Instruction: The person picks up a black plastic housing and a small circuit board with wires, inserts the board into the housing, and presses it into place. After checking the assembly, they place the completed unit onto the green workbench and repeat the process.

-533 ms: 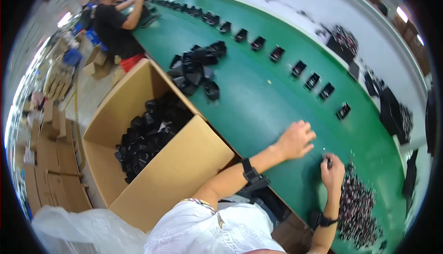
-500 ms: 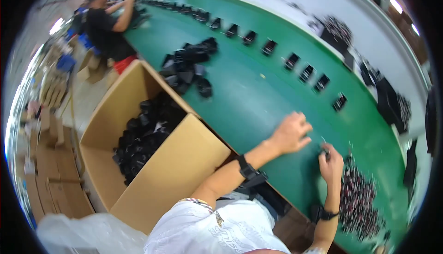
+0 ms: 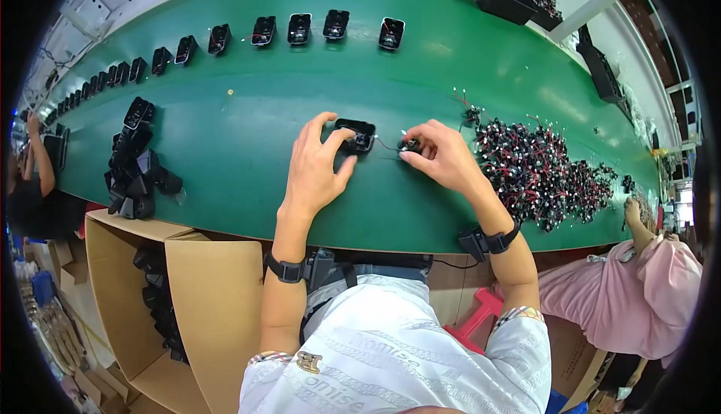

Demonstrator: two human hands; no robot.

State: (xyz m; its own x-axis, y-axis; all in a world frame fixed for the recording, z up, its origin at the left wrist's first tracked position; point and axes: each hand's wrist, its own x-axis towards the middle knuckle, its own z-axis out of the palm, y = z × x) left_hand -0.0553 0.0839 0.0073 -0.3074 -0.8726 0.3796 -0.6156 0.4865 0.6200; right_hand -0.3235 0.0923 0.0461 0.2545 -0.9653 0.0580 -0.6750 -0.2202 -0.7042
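Observation:
A black, open plastic housing lies on the green table in front of me, its hollow side up. My left hand grips its left end, with finger and thumb at the edge. Just to the right, my right hand pinches a small black part with thin wires. A red wire spans the gap between that part and the housing. Right of my right hand spreads a large pile of small wired parts, black with red leads and white connectors.
A curved row of similar housings runs along the table's far side. At left sits a heap of black housings. Below it stands a cardboard box with more black pieces. Co-workers sit at far left and at right, in pink.
My view has swung toward the left hand's work area. The left hand, empty before, now grips a housing. My right hand has moved away from the parts pile toward the housing.

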